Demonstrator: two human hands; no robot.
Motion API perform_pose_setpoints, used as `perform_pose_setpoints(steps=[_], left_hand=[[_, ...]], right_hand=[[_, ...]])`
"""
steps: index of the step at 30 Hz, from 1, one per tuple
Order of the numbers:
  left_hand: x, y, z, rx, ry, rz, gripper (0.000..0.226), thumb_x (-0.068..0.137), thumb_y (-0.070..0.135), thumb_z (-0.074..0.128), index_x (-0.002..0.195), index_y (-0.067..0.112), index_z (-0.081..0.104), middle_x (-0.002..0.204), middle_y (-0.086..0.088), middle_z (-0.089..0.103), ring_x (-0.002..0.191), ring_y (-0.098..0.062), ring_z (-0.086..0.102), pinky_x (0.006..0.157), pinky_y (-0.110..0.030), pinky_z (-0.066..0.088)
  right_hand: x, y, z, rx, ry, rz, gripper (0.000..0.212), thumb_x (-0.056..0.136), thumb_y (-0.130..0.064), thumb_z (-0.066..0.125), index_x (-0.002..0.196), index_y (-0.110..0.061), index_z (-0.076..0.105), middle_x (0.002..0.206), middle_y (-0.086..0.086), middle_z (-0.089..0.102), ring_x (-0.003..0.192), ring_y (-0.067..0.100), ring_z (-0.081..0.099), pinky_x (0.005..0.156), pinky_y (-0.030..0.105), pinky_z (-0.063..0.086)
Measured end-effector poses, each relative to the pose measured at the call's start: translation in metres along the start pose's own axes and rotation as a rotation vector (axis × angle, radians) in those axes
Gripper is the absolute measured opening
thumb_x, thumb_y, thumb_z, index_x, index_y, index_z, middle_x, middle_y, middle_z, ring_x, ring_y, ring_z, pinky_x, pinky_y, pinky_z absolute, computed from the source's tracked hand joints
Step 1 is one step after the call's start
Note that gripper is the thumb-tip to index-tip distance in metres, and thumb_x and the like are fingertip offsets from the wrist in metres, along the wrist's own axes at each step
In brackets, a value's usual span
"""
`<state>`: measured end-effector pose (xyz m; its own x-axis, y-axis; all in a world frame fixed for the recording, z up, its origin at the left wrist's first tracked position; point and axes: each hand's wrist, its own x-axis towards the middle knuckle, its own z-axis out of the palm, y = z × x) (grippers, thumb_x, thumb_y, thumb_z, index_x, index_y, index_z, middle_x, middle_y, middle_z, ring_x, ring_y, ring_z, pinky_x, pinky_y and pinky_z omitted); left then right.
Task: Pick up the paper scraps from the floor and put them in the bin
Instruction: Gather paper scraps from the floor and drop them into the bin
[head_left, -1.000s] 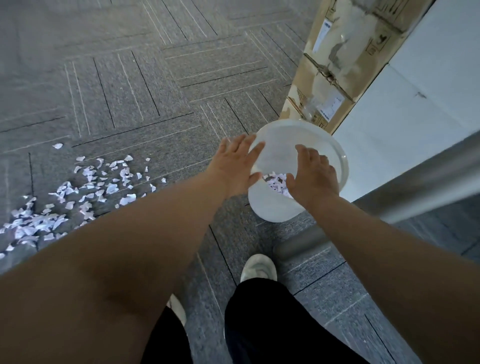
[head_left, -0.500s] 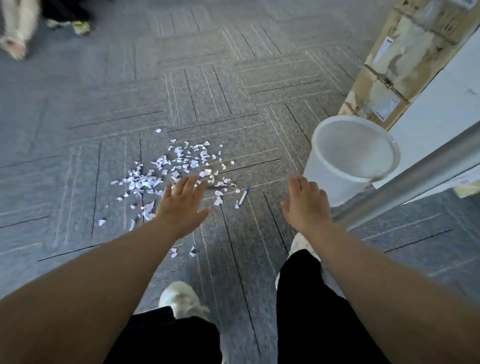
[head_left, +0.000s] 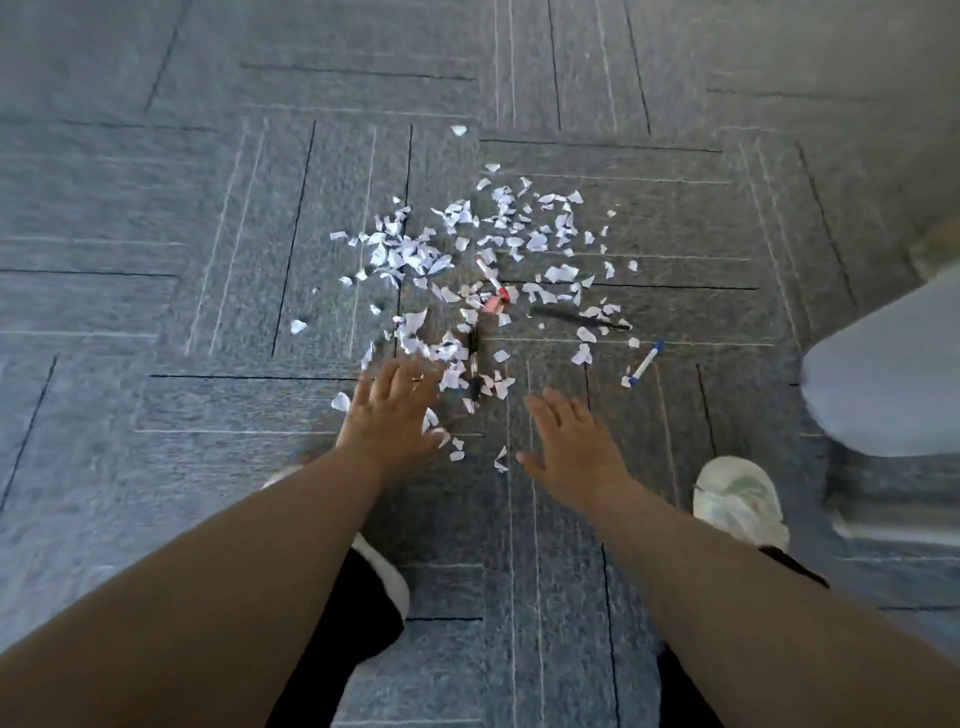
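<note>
Both hands have left the bin (head_left: 883, 374), which now sits blurred at the 3 o'clock edge of the view, and hang low over the grey carpet floor (head_left: 156, 312). The paper scraps (head_left: 467, 270) lie scattered at the centre and towards 12 o'clock. The left hand (head_left: 395, 410) is spread flat and holds nothing, its fingers (head_left: 402, 371) over the nearest scraps at the pile's 6 o'clock edge; whether they touch is unclear. The right hand (head_left: 571, 447), also spread and holding nothing, lies just short of the scraps. A red marker (head_left: 491, 275) lies among them and a blue-capped pen (head_left: 643, 364) at 3 o'clock.
</note>
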<state>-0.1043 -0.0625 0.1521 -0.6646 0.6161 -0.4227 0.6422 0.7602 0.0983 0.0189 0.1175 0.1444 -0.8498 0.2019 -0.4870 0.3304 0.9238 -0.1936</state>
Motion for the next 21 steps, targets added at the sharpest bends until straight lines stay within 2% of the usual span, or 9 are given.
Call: perform_pose_setpoints(steps=[4,6,8,12,15,18,21], left_hand=[[0.018,-0.017,0.051,0.004,-0.111,-0.006,0.083,0.087,0.058,0.04,0.146,0.02,-0.004,0.155,-0.006,-0.01,0.141,-0.031,-0.013,0.114,-0.051,0.002],[0.028,-0.023,0.074,0.04,-0.15,-0.011,0.09,0.084,0.064,0.039,0.145,0.021,-0.01,0.154,-0.007,-0.018,0.139,-0.035,-0.019,0.112,-0.056,0.001],[0.043,-0.028,0.095,0.06,-0.176,-0.023,0.096,0.08,0.071,0.037,0.144,0.022,-0.015,0.152,-0.007,-0.025,0.136,-0.038,-0.024,0.109,-0.061,-0.001],[0.073,-0.032,0.129,0.067,-0.214,-0.022,0.107,0.07,0.082,0.034,0.141,0.026,-0.024,0.147,-0.004,-0.035,0.134,-0.036,-0.029,0.106,-0.064,-0.005],[0.087,-0.027,0.152,0.05,-0.172,0.011,0.107,0.067,0.085,0.028,0.14,0.027,-0.024,0.148,-0.003,-0.032,0.135,-0.031,-0.03,0.106,-0.06,-0.011],[0.098,-0.021,0.162,-0.004,-0.036,0.018,0.095,0.071,0.08,0.015,0.14,0.025,-0.023,0.152,-0.005,-0.023,0.135,-0.025,-0.027,0.106,-0.05,-0.016],[0.115,-0.023,0.155,-0.016,-0.002,0.026,0.081,0.084,0.068,0.022,0.133,0.026,-0.028,0.145,-0.001,-0.032,0.131,-0.02,-0.032,0.107,-0.043,-0.017]], right_hand=[[0.038,0.001,0.061,-0.024,-0.101,0.005,0.077,0.094,-0.05,0.035,0.145,-0.02,-0.014,0.155,0.006,-0.014,0.142,0.026,-0.012,0.115,0.044,0.003],[0.049,0.006,0.085,-0.076,-0.14,0.001,0.082,0.093,-0.055,0.031,0.137,-0.018,-0.028,0.151,0.006,-0.026,0.139,0.024,-0.023,0.114,0.043,-0.005],[0.06,0.013,0.103,-0.105,-0.137,-0.002,0.087,0.09,-0.061,0.029,0.132,-0.017,-0.033,0.147,0.005,-0.034,0.135,0.022,-0.03,0.112,0.044,-0.011],[0.09,0.028,0.127,-0.131,-0.094,-0.022,0.099,0.08,-0.073,0.031,0.134,-0.016,-0.031,0.143,0.003,-0.037,0.134,0.023,-0.032,0.106,0.047,-0.019],[0.114,0.032,0.133,-0.13,-0.026,-0.117,0.098,0.075,-0.077,0.027,0.138,-0.02,-0.023,0.146,0.001,-0.029,0.136,0.021,-0.026,0.107,0.048,-0.017],[0.137,0.032,0.128,-0.096,0.063,-0.12,0.094,0.077,-0.073,0.029,0.14,-0.02,-0.017,0.148,0.002,-0.023,0.138,0.021,-0.02,0.108,0.048,-0.012],[0.162,0.034,0.114,-0.083,0.063,-0.099,0.094,0.081,-0.07,0.033,0.143,-0.02,-0.017,0.152,0.003,-0.023,0.139,0.022,-0.021,0.112,0.046,-0.01]])
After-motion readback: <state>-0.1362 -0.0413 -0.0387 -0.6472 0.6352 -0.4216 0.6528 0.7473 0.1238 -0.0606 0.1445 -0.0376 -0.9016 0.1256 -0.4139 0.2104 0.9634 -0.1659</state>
